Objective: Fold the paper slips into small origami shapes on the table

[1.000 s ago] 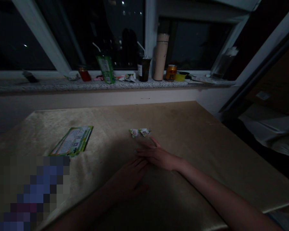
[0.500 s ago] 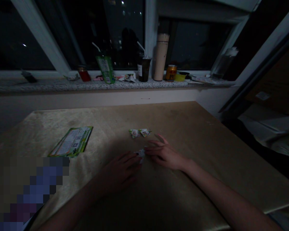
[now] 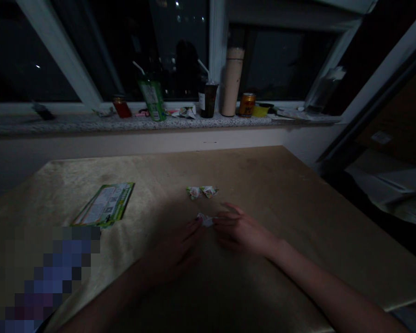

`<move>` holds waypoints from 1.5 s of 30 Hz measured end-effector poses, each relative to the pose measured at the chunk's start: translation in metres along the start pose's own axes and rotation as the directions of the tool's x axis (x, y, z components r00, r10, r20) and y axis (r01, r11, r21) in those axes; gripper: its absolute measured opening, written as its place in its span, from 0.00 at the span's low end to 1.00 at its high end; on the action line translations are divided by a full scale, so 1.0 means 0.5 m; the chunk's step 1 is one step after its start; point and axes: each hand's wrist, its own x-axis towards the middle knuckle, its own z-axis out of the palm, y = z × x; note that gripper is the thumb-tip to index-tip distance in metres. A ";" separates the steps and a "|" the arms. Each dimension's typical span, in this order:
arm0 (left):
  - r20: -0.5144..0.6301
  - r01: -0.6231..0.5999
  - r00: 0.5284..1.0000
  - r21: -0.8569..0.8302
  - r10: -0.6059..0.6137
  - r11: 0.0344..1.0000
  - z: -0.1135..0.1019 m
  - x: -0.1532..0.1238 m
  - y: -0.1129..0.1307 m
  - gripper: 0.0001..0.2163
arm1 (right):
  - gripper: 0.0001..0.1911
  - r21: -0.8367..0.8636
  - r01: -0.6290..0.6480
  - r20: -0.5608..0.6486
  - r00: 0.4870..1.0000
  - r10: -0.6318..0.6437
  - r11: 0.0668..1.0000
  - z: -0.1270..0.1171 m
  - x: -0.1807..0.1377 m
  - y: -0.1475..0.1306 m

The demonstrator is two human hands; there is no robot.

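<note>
A small, pale, crumpled-looking piece (image 3: 205, 220) of paper or wrapper lies on the table between my two hands. My left hand (image 3: 175, 249) reaches it from the left with fingers stretched out, the tips at its left edge. From the right comes my right hand (image 3: 241, 229), fingers extended and somewhat apart, the tips meeting its right edge. No pinch is visible in the dim light. Just beyond the hands, two small triangular green-and-white folded pieces (image 3: 194, 192) rest side by side.
Printed green-and-white sheets (image 3: 107, 203) lie stacked on the table (image 3: 280, 185) at left, near a blurred-out area. The stone windowsill (image 3: 180, 121) behind carries a green carton (image 3: 153, 99), a dark cup (image 3: 207, 101), a tall pinkish bottle (image 3: 232, 83) and an orange can (image 3: 247, 104).
The pale piece has turned to lie more sideways. My left fingers have drawn back toward its left edge, and my right hand has shifted slightly right and nearer to me.
</note>
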 end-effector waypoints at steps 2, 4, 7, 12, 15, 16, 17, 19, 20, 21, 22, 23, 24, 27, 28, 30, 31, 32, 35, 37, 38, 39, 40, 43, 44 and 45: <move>0.021 -0.004 1.000 -0.004 0.004 1.000 0.000 0.004 0.015 0.31 | 0.09 -0.005 -0.004 -0.002 1.000 0.004 1.000 0.002 0.002 -0.007; 0.045 -0.012 0.999 0.007 0.011 1.000 -0.003 0.007 0.025 0.33 | 0.08 0.011 -0.024 0.003 1.000 0.024 1.000 0.004 0.004 -0.007; 0.058 -0.012 0.998 0.012 0.011 1.000 -0.003 0.009 0.027 0.34 | 0.11 0.059 -0.146 -0.062 0.987 0.150 0.987 0.012 0.006 0.006; 0.062 -0.001 0.998 0.008 0.000 1.000 0.003 0.008 0.021 0.34 | 0.16 0.129 -0.310 -0.155 0.932 0.328 0.942 0.040 0.007 0.035; 0.064 -0.002 0.998 0.015 0.001 1.000 0.001 0.009 0.022 0.35 | 0.12 0.173 -0.283 -0.150 0.939 0.309 0.943 0.054 0.007 0.037; 0.070 -0.003 0.998 0.020 0.002 1.000 0.000 0.010 0.023 0.35 | 0.12 0.185 -0.282 -0.157 0.937 0.311 0.941 0.057 0.007 0.037; 0.076 -0.004 0.997 0.023 0.002 1.000 -0.002 0.011 0.023 0.35 | 0.11 0.197 -0.287 -0.168 0.932 0.320 0.938 0.060 0.007 0.035; 0.077 -0.009 0.997 0.021 0.007 1.000 -0.003 0.012 0.025 0.35 | 0.11 0.223 -0.303 -0.193 0.918 0.347 0.927 0.065 0.008 0.034; 0.070 -0.012 0.997 0.017 0.011 1.000 -0.003 0.012 0.026 0.35 | 0.11 0.238 -0.310 -0.207 0.910 0.360 0.921 0.067 0.009 0.034; 0.062 -0.014 0.998 0.012 0.013 1.000 -0.002 0.013 0.026 0.35 | 0.10 0.252 -0.313 -0.217 0.904 0.369 0.916 0.069 0.010 0.034; 0.053 -0.015 0.999 0.009 0.014 1.000 -0.001 0.013 0.027 0.35 | 0.10 0.266 -0.314 -0.224 0.899 0.375 0.911 0.071 0.011 0.035; 0.047 -0.015 0.999 0.008 0.014 1.000 0.000 0.013 0.027 0.35 | 0.10 0.281 -0.313 -0.229 0.896 0.380 0.907 0.072 0.011 0.035; 0.046 -0.014 0.999 0.008 0.014 1.000 0.001 0.012 0.027 0.35 | 0.10 0.297 -0.312 -0.231 0.893 0.385 0.902 0.072 0.012 0.035; 0.054 -0.015 0.998 0.006 0.015 1.000 0.002 0.011 0.028 0.35 | 0.09 0.356 -0.319 -0.227 0.882 0.412 0.878 0.069 0.016 0.032; 0.054 -0.019 0.998 0.001 0.019 1.000 0.003 0.010 0.028 0.35 | 0.10 0.382 -0.321 -0.226 0.877 0.424 0.867 0.068 0.017 0.030; 0.052 -0.021 0.998 -0.011 0.021 1.000 0.003 0.009 0.027 0.35 | 0.10 0.444 -0.316 -0.218 0.869 0.444 0.838 0.064 0.020 0.025; 0.051 -0.021 0.998 -0.015 0.021 1.000 0.003 0.009 0.028 0.35 | 0.10 0.475 -0.312 -0.213 0.866 0.452 0.823 0.062 0.022 0.023; 0.047 -0.020 0.999 -0.017 0.021 1.000 0.003 0.009 0.028 0.35 | 0.10 0.499 -0.312 -0.207 0.863 0.461 0.808 0.060 0.023 0.021; 0.033 -0.011 0.999 -0.008 0.011 1.000 0.004 0.012 0.030 0.34 | 0.09 0.529 -0.341 -0.171 0.854 0.491 0.777 0.058 0.027 0.018; 0.028 -0.010 1.000 0.001 0.010 1.000 0.004 0.014 0.031 0.33 | 0.09 0.539 -0.362 -0.163 0.841 0.516 0.760 0.058 0.028 0.016; 0.027 -0.010 1.000 0.006 0.009 1.000 0.003 0.015 0.032 0.33 | 0.08 0.546 -0.366 -0.165 0.835 0.525 0.754 0.059 0.029 0.016; 0.028 -0.011 1.000 0.012 0.011 1.000 0.003 0.016 0.033 0.33 | 0.08 0.550 -0.368 -0.167 0.831 0.530 0.750 0.060 0.029 0.016; 0.028 -0.012 1.000 0.020 0.012 1.000 0.002 0.017 0.033 0.34 | 0.09 0.548 -0.371 -0.170 0.828 0.534 0.750 0.061 0.028 0.015; 0.015 -0.004 1.000 0.035 0.003 0.999 -0.001 0.018 0.035 0.34 | 0.13 0.460 -0.423 -0.205 0.805 0.557 0.781 0.066 0.023 0.015; 0.012 -0.001 1.000 0.033 0.001 0.999 -0.002 0.019 0.035 0.34 | 0.16 0.406 -0.450 -0.228 0.793 0.565 0.795 0.067 0.020 0.015; 0.008 0.000 1.000 0.029 -0.001 1.000 -0.002 0.019 0.034 0.34 | 0.18 0.352 -0.473 -0.247 0.786 0.567 0.808 0.067 0.017 0.015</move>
